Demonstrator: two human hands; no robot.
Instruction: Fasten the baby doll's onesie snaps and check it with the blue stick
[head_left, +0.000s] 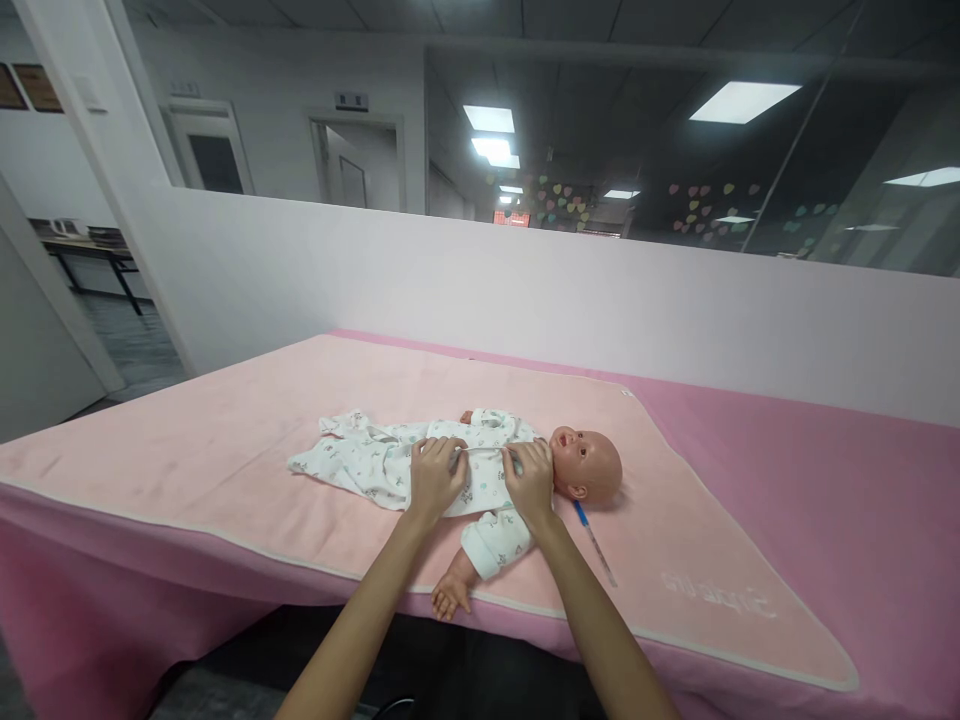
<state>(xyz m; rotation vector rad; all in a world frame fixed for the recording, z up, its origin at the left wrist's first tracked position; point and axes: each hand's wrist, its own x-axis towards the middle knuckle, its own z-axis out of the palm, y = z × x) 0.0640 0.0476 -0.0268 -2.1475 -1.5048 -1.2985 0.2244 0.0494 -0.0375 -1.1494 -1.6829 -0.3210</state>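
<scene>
A baby doll lies on its back on a light pink blanket, head to the right. It wears a white printed romper. My left hand is closed on the romper's fabric at the doll's belly. My right hand is closed on the fabric at the doll's chest, just below the chin. A stretch of the garment's front edge runs taut between the two hands. The doll's near arm reaches toward the table's front edge.
A thin blue-tipped thermometer lies on the blanket just right of my right forearm. The table under the blanket has a darker pink cover. A white partition wall with glass above runs behind the table.
</scene>
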